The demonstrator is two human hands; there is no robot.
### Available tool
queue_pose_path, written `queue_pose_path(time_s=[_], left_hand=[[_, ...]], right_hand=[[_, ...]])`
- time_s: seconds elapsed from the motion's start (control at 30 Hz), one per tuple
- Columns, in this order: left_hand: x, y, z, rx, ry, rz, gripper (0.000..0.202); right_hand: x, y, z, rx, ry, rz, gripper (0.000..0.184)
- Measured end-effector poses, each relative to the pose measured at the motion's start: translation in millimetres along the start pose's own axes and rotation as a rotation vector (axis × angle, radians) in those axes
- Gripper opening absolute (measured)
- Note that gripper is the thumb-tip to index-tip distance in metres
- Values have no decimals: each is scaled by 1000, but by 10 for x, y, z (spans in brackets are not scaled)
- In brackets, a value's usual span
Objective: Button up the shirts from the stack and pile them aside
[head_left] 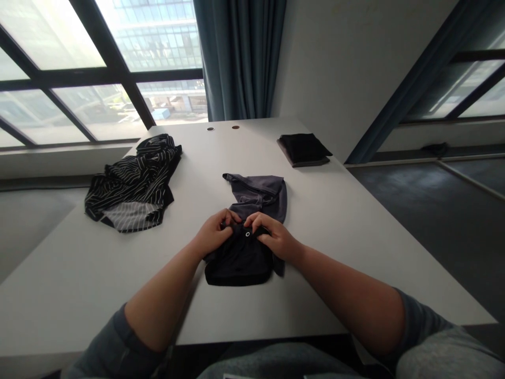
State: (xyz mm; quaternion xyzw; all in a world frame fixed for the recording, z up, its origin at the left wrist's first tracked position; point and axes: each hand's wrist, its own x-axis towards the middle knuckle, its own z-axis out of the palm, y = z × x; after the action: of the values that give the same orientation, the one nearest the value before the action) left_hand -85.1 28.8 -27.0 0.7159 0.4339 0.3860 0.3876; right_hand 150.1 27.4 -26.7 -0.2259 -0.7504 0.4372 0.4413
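1. My left hand (215, 234) and right hand (274, 237) were close together, both clamped on the dark garment (239, 266), pinching its fabric beside a small ring eyelet (248, 234).
2. The garment lay near the middle of the white desk (335, 237), its black part toward the near edge and its grey part (258, 195) toward the far edge. My hands covered its centre.
3. A black-and-white striped garment (132, 184) lay well apart, by the left edge.
4. A folded black cloth (303, 148) sat near the far right corner.
5. 2 round grommets (223, 127) were set by the far edge.
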Motion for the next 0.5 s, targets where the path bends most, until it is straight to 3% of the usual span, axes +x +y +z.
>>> queue_pose_path(time_s=[0.07, 0.17, 0.27, 0.5], left_hand=[[-19, 20, -14, 183, -32, -6, 14], [-36, 86, -18, 358, -171, 64, 19], [-33, 124, 2, 338, -249, 80, 20], [-2, 52, 30, 175, -191, -69, 11]], right_hand=[[10, 0, -17, -37, -32, 31, 22], [14, 5, -10, -90, -30, 66, 23], [8, -5, 0, -88, 9, 74, 21], [0, -49, -44, -43, -44, 111, 12]])
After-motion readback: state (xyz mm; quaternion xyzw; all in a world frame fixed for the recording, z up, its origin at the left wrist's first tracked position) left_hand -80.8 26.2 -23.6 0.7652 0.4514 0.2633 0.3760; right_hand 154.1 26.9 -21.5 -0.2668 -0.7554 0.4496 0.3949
